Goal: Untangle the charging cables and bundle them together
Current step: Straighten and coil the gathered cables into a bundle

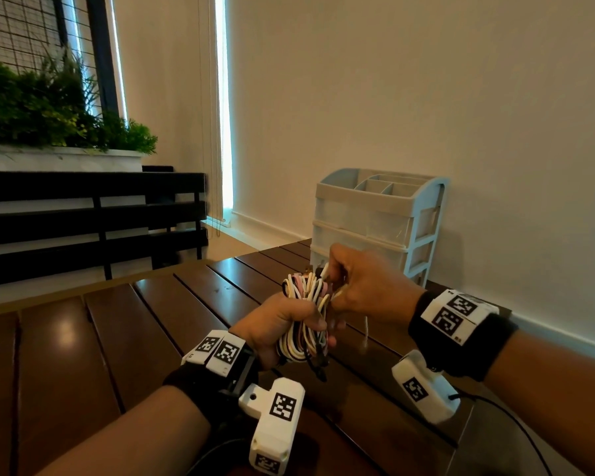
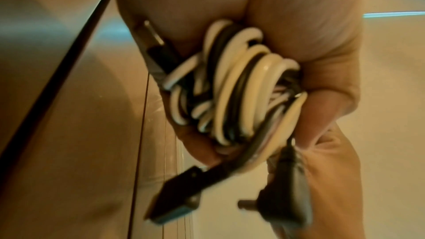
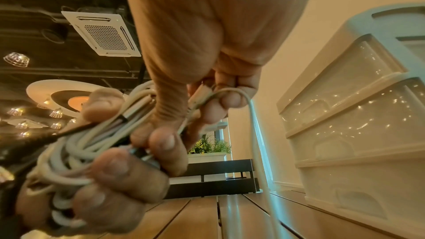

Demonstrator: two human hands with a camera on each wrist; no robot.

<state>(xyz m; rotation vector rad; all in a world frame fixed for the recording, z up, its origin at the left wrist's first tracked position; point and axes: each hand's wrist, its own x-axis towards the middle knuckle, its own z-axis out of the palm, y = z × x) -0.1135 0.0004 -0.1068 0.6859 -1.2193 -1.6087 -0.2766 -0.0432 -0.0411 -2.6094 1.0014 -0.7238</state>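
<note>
Above the wooden table, my left hand grips a coiled bundle of white, cream, pink and black charging cables in a fist. In the left wrist view the coil sits in the palm, and two black plugs hang below it. My right hand is at the top of the bundle. It pinches a white cable end between thumb and fingers. From that pinch a thin white cable loops over and hangs down to the table. The left hand's fingers wrap the coil.
A pale plastic drawer organiser stands against the wall just behind my hands. The slatted wooden table stretches left and toward me. Beyond it at the left are a black slatted bench and a planter of greenery.
</note>
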